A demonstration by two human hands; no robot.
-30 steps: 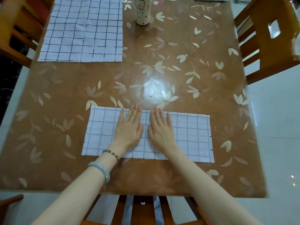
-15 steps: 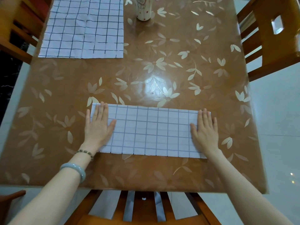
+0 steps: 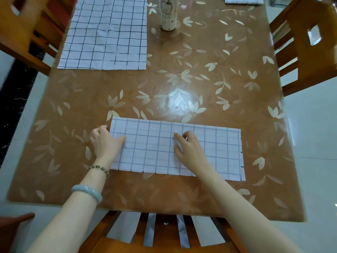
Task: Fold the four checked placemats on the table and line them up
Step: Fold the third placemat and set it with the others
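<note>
Big brown surface [image 3: 182, 84], once-folded placemat [image 3: 218, 152] lying along its near edge. Half a second ago both hands sat flat on the ends. Now the left grip [image 3: 105, 141] pinches the left edge, and the right grip [image 3: 189, 150] has slid to the middle, fingers bent, can't tell if it's holding cloth. Second fold looks imminent.

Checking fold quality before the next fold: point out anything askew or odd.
The near mat is folded unevenly: at its right end a lower layer pokes out past the top one. Nothing else stands out.
</note>
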